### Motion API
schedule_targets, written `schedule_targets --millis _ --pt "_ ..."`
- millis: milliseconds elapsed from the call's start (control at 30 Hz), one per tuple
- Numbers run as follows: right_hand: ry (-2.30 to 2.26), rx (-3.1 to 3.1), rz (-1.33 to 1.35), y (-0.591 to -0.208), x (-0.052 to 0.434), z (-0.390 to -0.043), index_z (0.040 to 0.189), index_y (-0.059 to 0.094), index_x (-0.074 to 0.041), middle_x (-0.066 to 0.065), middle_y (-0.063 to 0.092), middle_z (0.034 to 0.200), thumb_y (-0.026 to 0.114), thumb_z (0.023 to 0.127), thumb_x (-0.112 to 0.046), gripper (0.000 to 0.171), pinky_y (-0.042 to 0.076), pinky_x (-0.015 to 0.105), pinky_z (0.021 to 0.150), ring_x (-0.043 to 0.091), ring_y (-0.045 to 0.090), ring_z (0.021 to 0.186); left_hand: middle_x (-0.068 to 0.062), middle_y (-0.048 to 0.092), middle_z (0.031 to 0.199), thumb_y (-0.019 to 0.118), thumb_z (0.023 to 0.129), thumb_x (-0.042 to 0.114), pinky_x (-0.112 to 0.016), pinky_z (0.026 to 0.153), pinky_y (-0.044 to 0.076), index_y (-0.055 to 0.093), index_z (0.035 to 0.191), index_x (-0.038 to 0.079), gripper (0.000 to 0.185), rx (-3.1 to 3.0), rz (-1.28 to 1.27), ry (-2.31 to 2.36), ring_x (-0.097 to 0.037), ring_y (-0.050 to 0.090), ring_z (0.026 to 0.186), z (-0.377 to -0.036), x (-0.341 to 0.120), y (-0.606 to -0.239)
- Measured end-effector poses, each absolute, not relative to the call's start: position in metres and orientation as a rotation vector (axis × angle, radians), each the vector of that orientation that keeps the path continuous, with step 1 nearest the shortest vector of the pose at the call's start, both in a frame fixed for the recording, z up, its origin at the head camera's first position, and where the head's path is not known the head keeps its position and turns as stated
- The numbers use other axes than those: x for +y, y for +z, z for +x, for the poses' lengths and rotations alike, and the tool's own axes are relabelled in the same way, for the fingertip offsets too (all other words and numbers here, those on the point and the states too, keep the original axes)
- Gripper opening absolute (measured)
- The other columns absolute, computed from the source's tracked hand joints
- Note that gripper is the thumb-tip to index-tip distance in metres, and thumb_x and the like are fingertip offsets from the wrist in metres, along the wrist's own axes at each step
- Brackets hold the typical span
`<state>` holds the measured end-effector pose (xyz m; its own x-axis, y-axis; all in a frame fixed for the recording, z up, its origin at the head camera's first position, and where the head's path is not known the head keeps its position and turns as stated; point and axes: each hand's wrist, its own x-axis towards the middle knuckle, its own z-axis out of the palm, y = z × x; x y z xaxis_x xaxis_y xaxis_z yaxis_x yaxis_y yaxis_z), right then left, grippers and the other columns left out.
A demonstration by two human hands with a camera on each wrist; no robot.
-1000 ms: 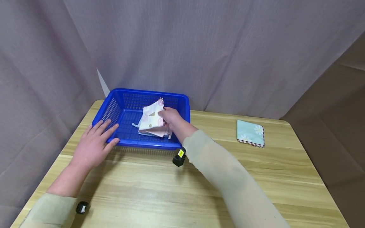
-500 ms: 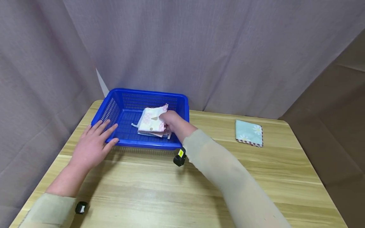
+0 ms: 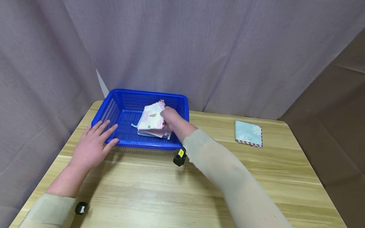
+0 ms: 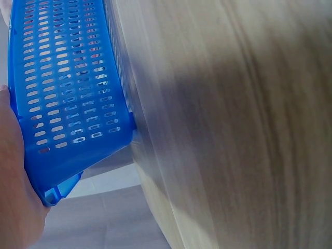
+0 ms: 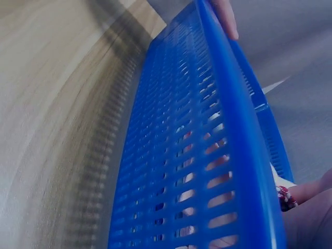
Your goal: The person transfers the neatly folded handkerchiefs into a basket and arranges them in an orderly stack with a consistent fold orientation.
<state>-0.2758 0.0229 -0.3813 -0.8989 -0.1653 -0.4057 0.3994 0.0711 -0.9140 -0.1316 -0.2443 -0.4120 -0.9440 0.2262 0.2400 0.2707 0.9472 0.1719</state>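
A blue slotted plastic basket [image 3: 122, 98] stands at the back left of the wooden table. Inside it lies a small pile of folded cloths, the top one white with pink flowers [image 3: 151, 117]. My right hand [image 3: 168, 117] reaches over the basket's front right corner and holds that top cloth, tilting its far edge upward. My left hand [image 3: 95, 141] lies flat with straight fingers against the basket's front left corner [image 4: 57, 171]. The right wrist view shows the basket's outer wall [image 5: 197, 171] and a left fingertip [image 5: 225, 18] on the rim.
A folded light blue cloth with daisies [image 3: 248, 133] lies on the table at the back right. Grey curtain hangs behind and to both sides. The wooden table [image 3: 176, 193] stretches in front of the basket, with its right edge near brown fabric.
The top cloth was tilted up, was laid flatter half a second ago, and now its far edge is lifted again by my right hand. My left hand has stayed put.
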Motion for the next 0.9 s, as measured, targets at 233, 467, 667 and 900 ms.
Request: schedule_targets --millis 233,467,667,900 --pt "-1.932 1.861 0.217 -0.38 0.024 -0.278 0.148 0.039 -0.002 0.024 0.053 0.136 0.037 0.098 0.005 0.051 0.047 0.043 0.103 0.027 0.056 0.106 -0.018 0.034 0.157 0.044 0.102 0.053 -0.062 0.118 0.01 0.043 0.152 0.017 0.061 -2.87 -0.391 -0.299 -0.042 0.023 0.146 -0.133 -0.241 -0.411" --pt "-1.85 1.861 0.263 -0.385 0.032 -0.281 0.149 0.037 -0.005 0.018 0.058 0.12 0.034 0.098 0.006 0.053 0.05 0.044 0.099 0.026 0.057 0.095 -0.019 0.034 0.157 0.043 0.103 0.053 -0.061 0.118 0.009 0.042 0.152 0.016 0.061 -2.874 -0.392 -0.309 -0.042 0.022 0.146 -0.133 -0.239 -0.411" --pt "-1.817 1.866 0.298 -0.387 0.036 -0.281 0.138 0.044 0.006 0.015 0.057 0.108 0.033 0.095 0.007 0.043 0.05 0.043 0.099 0.025 0.056 0.094 -0.018 0.034 0.157 0.044 0.102 0.053 -0.061 0.118 0.009 0.043 0.151 0.016 0.061 -2.871 -0.394 -0.316 -0.042 0.022 0.146 -0.131 -0.239 -0.41" --pt "-1.778 1.933 0.303 -0.383 0.035 -0.28 0.138 0.043 0.012 0.021 0.052 0.136 0.041 0.101 -0.004 0.04 0.045 0.04 0.106 0.028 0.054 0.115 -0.019 0.034 0.157 0.045 0.102 0.053 -0.061 0.118 0.009 0.044 0.151 0.016 0.061 -2.87 -0.382 -0.312 -0.043 0.023 0.146 -0.129 -0.241 -0.409"
